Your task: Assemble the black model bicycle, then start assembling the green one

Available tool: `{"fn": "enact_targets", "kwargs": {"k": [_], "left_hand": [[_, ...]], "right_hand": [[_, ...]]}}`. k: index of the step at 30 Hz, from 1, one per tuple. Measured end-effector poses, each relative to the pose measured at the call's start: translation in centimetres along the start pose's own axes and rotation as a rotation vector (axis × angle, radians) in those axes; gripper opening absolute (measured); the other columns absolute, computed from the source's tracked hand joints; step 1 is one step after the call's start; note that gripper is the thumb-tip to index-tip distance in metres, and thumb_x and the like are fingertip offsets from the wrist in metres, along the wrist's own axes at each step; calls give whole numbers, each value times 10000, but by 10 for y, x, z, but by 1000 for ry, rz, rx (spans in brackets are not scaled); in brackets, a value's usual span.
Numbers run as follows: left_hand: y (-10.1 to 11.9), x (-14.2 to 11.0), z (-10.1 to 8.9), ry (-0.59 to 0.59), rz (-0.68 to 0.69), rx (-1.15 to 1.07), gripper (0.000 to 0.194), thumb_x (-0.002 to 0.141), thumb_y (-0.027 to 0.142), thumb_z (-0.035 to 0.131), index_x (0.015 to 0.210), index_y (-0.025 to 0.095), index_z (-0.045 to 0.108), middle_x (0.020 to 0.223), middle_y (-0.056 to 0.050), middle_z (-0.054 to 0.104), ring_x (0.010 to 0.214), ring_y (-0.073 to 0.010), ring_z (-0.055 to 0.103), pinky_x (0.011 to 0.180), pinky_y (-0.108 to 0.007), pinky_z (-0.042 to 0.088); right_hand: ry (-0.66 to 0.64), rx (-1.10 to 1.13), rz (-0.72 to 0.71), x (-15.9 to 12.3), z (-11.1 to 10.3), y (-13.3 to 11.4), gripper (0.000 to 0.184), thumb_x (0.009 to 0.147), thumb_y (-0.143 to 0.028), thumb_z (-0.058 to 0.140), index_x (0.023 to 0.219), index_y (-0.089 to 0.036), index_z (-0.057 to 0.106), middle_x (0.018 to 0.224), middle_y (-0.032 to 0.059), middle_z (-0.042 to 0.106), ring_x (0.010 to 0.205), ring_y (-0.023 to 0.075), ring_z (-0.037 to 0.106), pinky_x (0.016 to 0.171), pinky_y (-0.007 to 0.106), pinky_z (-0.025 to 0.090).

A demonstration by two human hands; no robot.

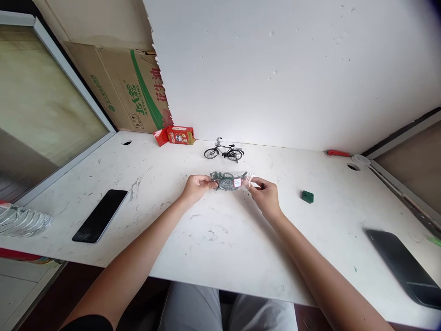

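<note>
Both my hands hold a small clear plastic bag point(230, 180) of dark bicycle model parts, a wheel and a small red-and-white label showing through it. My left hand point(196, 187) pinches the bag's left end, fingers closed. My right hand point(264, 194) pinches its right end, fingers closed too. The bag hovers just above the white marbled table point(213, 230). Behind it, near the wall, stands a small assembled black model bicycle point(224, 151), apart from my hands.
A black phone point(100, 215) lies at the left, another dark phone point(404, 266) at the right front. A small green block point(308, 196) sits right of my hand. A red carton point(178, 135) and a cardboard box point(131, 89) stand at the back left. A plastic bottle point(20, 220) lies far left.
</note>
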State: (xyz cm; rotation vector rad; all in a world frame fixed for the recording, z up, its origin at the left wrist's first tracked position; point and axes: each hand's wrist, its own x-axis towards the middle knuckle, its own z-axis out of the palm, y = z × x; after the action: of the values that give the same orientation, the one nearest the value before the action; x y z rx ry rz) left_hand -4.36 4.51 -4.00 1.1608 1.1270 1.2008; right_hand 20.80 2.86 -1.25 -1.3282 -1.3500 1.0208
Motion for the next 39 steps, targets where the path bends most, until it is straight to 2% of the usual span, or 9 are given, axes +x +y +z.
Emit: {"fn": "enact_targets", "kwargs": {"k": [6,9,11,14,19,24,27,31,39], "left_hand": [[1,1,0,56,30,0,432,456,393,1029,677,152,746,737,-61,775,673,-184,686,678,-302,526],[3,1,-1,69,48,20,445,510,469,1010,682,154,746,723,-62,769,666,-184,688,675,-304,532],[5,1,-2,61,64,37,443,580,523,975,714,153,774,748,-73,783,691,-193,701,704,-315,544],[7,2,-5,35,80,55,453,653,564,931,793,149,816,809,-86,807,734,-207,721,757,-331,560],[4,1,-9,19,155,174,462,792,563,842,958,132,834,960,-123,828,866,-244,761,812,-341,576],[7,-4,-7,88,203,205,648,833,444,849,1385,155,672,888,-77,813,820,-200,748,835,-317,565],[12,-4,-7,153,173,127,680,755,417,918,1325,140,670,852,-58,793,755,-176,717,774,-294,548],[16,-2,-7,154,92,-22,668,706,400,960,1260,139,694,840,-34,772,757,-149,694,768,-279,525],[23,-5,-7,84,38,-228,668,713,373,967,1283,162,689,853,-34,790,801,-152,723,851,-312,551]], "right_hand": [[-191,190,125,-1,1,-9,607,706,-760,829,758,-172,690,569,-72,307,543,78,188,508,287,146],[-230,184,93,0,2,-5,588,740,-735,819,909,-176,750,662,-28,517,548,81,251,498,278,197],[-243,156,47,1,3,1,565,774,-700,811,1017,-191,779,918,43,699,596,95,384,517,272,295],[-300,114,3,2,4,5,501,808,-642,812,1012,-185,789,1122,94,741,772,158,562,632,290,428],[-370,17,38,-1,4,2,522,829,-669,777,974,-167,772,823,23,684,697,139,499,626,285,369],[-329,0,114,-2,5,1,566,784,-732,779,787,-181,647,643,-37,516,598,108,377,565,285,280],[-308,53,168,-1,6,3,621,774,-768,766,692,-218,490,579,-69,373,548,91,276,525,288,197],[-372,141,218,0,7,7,621,823,-781,716,712,-221,472,586,-83,280,533,80,192,510,293,118],[-453,289,295,-2,6,8,611,750,-680,858,711,-218,458,567,-101,288,515,56,194,501,275,100]]}}
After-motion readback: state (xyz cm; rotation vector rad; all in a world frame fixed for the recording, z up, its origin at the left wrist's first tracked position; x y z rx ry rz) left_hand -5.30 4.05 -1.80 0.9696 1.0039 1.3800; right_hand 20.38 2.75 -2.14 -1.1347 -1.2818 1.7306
